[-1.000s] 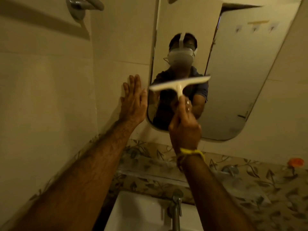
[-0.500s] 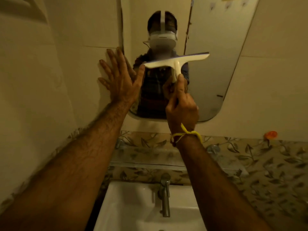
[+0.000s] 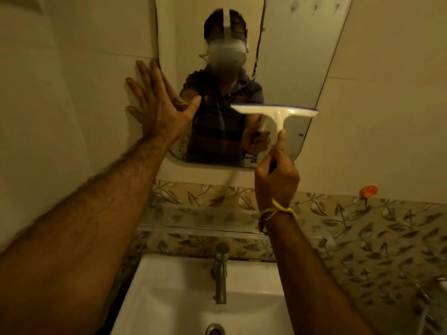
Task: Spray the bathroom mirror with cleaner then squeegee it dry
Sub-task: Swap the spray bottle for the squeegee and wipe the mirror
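Observation:
The wall mirror [image 3: 295,59] with rounded lower corners hangs above the sink and reflects a person in a headset. My right hand [image 3: 277,175] is shut on the handle of a white squeegee [image 3: 275,112], whose blade lies level against the mirror's lower right part. My left hand [image 3: 157,105] is flat, fingers spread, pressed on the tiled wall at the mirror's left edge, the thumb over the glass. No spray bottle is in view.
Below the mirror runs a glass shelf [image 3: 193,223] on leaf-patterned tiles. A white sink [image 3: 169,301] with a metal tap [image 3: 220,274] sits under it. An orange hook [image 3: 368,191] sticks to the wall at right.
The squeegee has moved right and down across the mirror, its blade now level. My left hand stays pressed at the mirror's left edge. The view has dropped toward the sink.

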`<state>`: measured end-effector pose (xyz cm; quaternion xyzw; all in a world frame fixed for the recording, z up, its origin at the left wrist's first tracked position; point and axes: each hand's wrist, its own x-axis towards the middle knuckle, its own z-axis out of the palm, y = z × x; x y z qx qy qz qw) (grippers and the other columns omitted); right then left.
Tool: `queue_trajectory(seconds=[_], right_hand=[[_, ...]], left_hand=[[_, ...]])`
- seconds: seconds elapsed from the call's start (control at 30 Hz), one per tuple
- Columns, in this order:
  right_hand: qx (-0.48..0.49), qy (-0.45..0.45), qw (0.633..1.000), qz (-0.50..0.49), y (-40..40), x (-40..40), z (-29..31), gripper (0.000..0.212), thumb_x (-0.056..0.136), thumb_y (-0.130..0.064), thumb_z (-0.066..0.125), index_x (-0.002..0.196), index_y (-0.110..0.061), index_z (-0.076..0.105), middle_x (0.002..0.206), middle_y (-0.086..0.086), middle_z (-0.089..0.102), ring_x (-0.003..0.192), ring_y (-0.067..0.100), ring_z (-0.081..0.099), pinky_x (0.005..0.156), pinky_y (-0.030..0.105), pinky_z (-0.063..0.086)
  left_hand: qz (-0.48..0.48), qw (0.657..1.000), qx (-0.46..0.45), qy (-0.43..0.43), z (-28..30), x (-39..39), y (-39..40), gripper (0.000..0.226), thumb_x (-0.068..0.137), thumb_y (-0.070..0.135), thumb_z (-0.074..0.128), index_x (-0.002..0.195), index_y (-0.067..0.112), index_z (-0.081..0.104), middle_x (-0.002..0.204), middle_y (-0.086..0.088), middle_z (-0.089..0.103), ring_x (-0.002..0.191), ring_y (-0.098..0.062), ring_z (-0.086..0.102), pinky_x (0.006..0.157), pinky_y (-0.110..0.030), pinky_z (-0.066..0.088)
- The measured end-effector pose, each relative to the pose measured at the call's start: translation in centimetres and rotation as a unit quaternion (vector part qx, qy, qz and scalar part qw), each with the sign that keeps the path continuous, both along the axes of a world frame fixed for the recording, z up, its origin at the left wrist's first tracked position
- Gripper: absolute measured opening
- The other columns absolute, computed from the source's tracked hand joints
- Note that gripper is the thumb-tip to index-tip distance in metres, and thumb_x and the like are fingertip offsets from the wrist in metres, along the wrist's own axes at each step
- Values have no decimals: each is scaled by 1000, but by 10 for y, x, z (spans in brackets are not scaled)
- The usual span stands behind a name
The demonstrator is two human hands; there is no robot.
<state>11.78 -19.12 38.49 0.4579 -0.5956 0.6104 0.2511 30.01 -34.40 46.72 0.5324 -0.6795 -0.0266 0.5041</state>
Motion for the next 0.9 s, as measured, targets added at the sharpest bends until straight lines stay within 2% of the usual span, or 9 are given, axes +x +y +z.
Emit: queue_trajectory(seconds=[0.03, 0.1, 0.13, 0.2, 0.3, 0.43, 0.6, 0.8, 0.9], right_hand=[[-2, 4, 1000, -1, 1, -3, -1, 53, 93, -7, 52, 145, -12, 41, 62, 8, 53, 54, 20, 47, 52, 32, 46], [-39, 1, 999, -23, -6, -15, 18, 51, 94, -11, 49, 144, -11, 43, 61, -1, 48, 52, 11, 42, 53, 12, 34], [-59, -8, 998, -35, -9, -22, 35, 50, 94, -14, 48, 144, -10, 45, 62, -6, 46, 51, 5, 38, 52, 5, 30], [-79, -15, 995, -61, -12, -34, 60, 50, 92, -16, 48, 142, -9, 47, 64, -10, 45, 52, 2, 36, 51, 2, 29], [-58, -12, 997, -53, -5, -37, 40, 51, 93, -11, 51, 144, -10, 44, 67, -4, 48, 60, 8, 43, 56, 11, 28], [-27, -28, 999, -34, 7, -38, 8, 52, 93, -10, 51, 145, -13, 42, 69, 10, 58, 61, 16, 48, 57, 25, 40], [-84, -45, 995, -43, -6, -53, 39, 52, 92, -11, 52, 143, -12, 45, 72, 3, 63, 63, 12, 51, 60, 21, 44], [-52, -50, 997, -28, 1, -40, -7, 53, 92, -8, 52, 144, -11, 43, 67, 10, 57, 59, 13, 45, 57, 23, 36], [-77, -53, 995, -26, -8, -50, 26, 52, 93, -15, 48, 145, -14, 42, 69, 4, 59, 59, 12, 50, 57, 21, 42]], left_hand=[[8, 1000, 0, 0, 0, 0, 0, 121, 79, 81, 57, 162, 19, -6, 169, -11, -15, 153, -43, -16, 114, -78, 3], [20, 1000, -2, -6, -1, -3, 1, 122, 78, 83, 54, 163, 18, -4, 170, -12, -12, 154, -43, -14, 114, -77, 4], [26, 1000, -4, -7, -1, -5, 1, 122, 77, 84, 53, 163, 17, -3, 170, -13, -11, 154, -44, -12, 114, -77, 4], [38, 999, -7, -3, -1, -8, 0, 123, 76, 87, 50, 163, 17, -1, 170, -13, -8, 154, -43, -9, 114, -77, 6], [40, 999, -11, 13, -3, -9, 0, 122, 76, 87, 49, 163, 15, 2, 170, -13, -5, 155, -42, -7, 115, -76, 6], [36, 998, -2, 43, -12, -16, -2, 121, 76, 85, 48, 163, 14, 3, 170, -16, -5, 155, -41, -7, 116, -76, 5], [32, 998, -3, 60, -13, -17, -6, 125, 73, 89, 46, 163, 15, 1, 170, -15, -7, 155, -40, -9, 115, -76, 2], [33, 998, -4, 48, -14, -17, -2, 131, 71, 90, 52, 163, 13, 1, 170, -14, -7, 155, -40, -11, 115, -75, 2], [46, 998, -7, 49, -14, -20, -2, 134, 67, 95, 47, 163, 13, 1, 170, -13, -5, 155, -40, -9, 115, -75, 3]])
